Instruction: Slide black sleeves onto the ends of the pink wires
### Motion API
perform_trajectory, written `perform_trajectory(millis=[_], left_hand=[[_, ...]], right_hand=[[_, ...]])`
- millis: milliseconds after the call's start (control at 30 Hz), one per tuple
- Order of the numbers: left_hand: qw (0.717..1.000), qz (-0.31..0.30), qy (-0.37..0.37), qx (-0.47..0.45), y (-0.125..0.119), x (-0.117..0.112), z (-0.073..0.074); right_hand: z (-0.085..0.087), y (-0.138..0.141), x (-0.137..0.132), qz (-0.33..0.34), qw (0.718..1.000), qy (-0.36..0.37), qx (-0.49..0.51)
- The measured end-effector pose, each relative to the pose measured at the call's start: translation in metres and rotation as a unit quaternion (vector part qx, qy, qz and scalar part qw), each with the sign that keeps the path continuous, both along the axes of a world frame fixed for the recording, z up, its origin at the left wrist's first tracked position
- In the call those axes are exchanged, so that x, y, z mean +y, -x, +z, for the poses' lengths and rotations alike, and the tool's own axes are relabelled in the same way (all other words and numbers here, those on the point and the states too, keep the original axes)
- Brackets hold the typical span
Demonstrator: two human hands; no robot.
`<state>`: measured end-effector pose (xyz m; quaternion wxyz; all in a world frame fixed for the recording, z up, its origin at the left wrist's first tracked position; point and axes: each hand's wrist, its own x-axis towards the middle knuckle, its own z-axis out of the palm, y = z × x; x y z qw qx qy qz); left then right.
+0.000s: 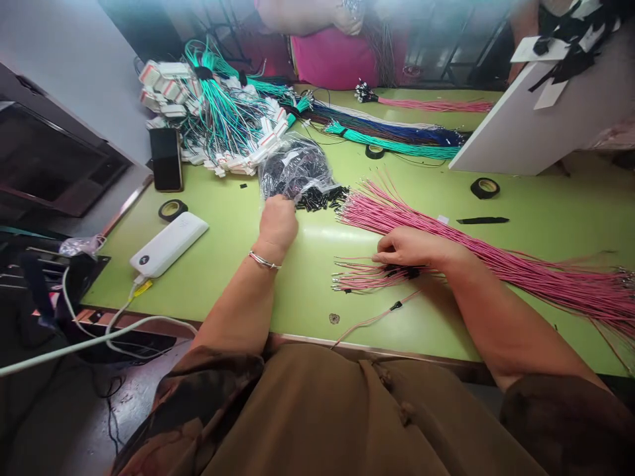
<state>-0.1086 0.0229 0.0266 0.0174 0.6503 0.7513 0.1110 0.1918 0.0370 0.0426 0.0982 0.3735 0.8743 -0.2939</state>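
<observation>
My left hand (278,223) is closed at the near edge of a clear plastic bag (292,165). Its fingertips are hidden, so what they grip does not show. Small black connector pieces (320,198) spill from the bag just right of it. My right hand (414,250) is closed in a pinch on a thin pink wire (354,258), over a small group of pink wires (354,281) with metal ends. Black pieces (409,272) sit on those wires under the palm. Behind lies a large bundle of pink wires (471,241).
At the back left are a pile of green wires (223,99) with white connectors and a phone (166,158). A white power bank (169,244) with a cable lies left. Tape rolls (485,188), a black blade (483,220) and a white panel (510,119) stand right. Another person's arm (302,14) is opposite.
</observation>
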Motion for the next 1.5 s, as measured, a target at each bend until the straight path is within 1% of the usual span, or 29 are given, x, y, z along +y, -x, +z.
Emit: perform_trajectory(millis=[67, 133, 200, 300, 367, 467, 567, 633, 700, 767, 800, 833, 867, 933, 967, 1000, 1067, 1100, 1133, 1200, 1267, 1333, 1400, 1500], left_hand=[[0.998, 0.051, 0.034, 0.034, 0.013, 0.002, 0.0], [0.997, 0.056, 0.052, 0.03, 0.025, 0.003, -0.001], [0.997, 0.043, 0.053, 0.019, 0.035, 0.005, -0.002], [0.999, 0.024, 0.028, -0.012, 0.045, 0.008, -0.006], [0.999, 0.009, 0.02, -0.048, 0.046, 0.012, -0.01], [0.995, -0.035, 0.004, -0.095, 0.039, 0.015, -0.017], [0.987, -0.089, -0.043, -0.127, 0.029, 0.017, -0.024], [0.976, -0.12, -0.079, -0.161, 0.025, 0.016, -0.025], [0.964, -0.12, -0.145, -0.189, 0.024, 0.015, -0.023], [0.946, -0.094, -0.232, -0.205, 0.021, 0.013, -0.02], [0.937, -0.089, -0.265, -0.211, 0.018, 0.012, -0.019], [0.93, -0.1, -0.28, -0.215, 0.015, 0.012, -0.019], [0.929, -0.129, -0.274, -0.213, 0.01, 0.012, -0.02], [0.938, -0.205, -0.216, -0.179, -0.001, 0.015, -0.025], [0.944, -0.23, -0.181, -0.151, -0.006, 0.018, -0.029], [0.952, -0.238, -0.148, -0.121, -0.01, 0.02, -0.032], [0.969, -0.216, -0.096, -0.073, -0.014, 0.024, -0.038], [0.975, -0.198, -0.08, -0.058, -0.014, 0.025, -0.04], [0.979, -0.183, -0.071, -0.046, -0.014, 0.026, -0.04], [0.983, -0.168, -0.069, -0.028, -0.011, 0.025, -0.04], [0.982, -0.174, -0.076, -0.017, -0.009, 0.022, -0.038], [0.977, -0.194, -0.082, -0.02, -0.009, 0.021, -0.038], [0.972, -0.216, -0.088, -0.038, -0.009, 0.02, -0.039], [0.965, -0.229, -0.093, -0.085, -0.007, 0.018, -0.041]], right_hand=[[0.001, 0.005, -0.002, 0.0, 1.0, 0.001, -0.007], [0.002, 0.007, -0.003, 0.002, 1.0, -0.002, -0.011], [0.003, 0.007, -0.004, 0.007, 1.0, -0.002, -0.013], [0.003, 0.007, -0.004, 0.013, 1.0, 0.012, -0.021], [0.003, 0.008, -0.004, 0.017, 0.999, 0.016, -0.027], [0.001, 0.008, -0.004, 0.022, 0.999, 0.01, -0.028], [0.0, 0.007, -0.004, 0.025, 0.999, 0.01, -0.021], [0.0, 0.006, -0.003, 0.027, 1.0, 0.008, -0.012], [-0.001, 0.006, -0.003, 0.028, 1.0, 0.003, -0.004], [-0.002, 0.007, -0.003, 0.029, 1.0, -0.002, -0.002], [-0.003, 0.007, -0.003, 0.029, 1.0, -0.006, -0.001], [-0.003, 0.008, -0.004, 0.029, 1.0, -0.011, 0.001], [-0.003, 0.008, -0.004, 0.029, 0.999, -0.018, 0.003], [-0.002, 0.007, -0.005, 0.032, 0.999, -0.031, 0.011], [-0.001, 0.007, -0.005, 0.037, 0.999, -0.034, 0.016], [0.0, 0.007, -0.005, 0.044, 0.998, -0.033, 0.022], [0.0, 0.007, -0.004, 0.048, 0.997, -0.039, 0.036], [0.0, 0.008, -0.003, 0.037, 0.997, -0.054, 0.046], [-0.002, 0.01, -0.001, 0.015, 0.995, -0.08, 0.056], [-0.007, 0.015, 0.002, -0.056, 0.985, -0.149, 0.069], [-0.013, 0.023, 0.002, -0.124, 0.968, -0.211, 0.063], [-0.018, 0.031, 0.0, -0.159, 0.957, -0.241, 0.036], [-0.02, 0.037, -0.005, -0.155, 0.957, -0.243, 0.011], [-0.017, 0.039, -0.012, -0.125, 0.964, -0.233, -0.007]])
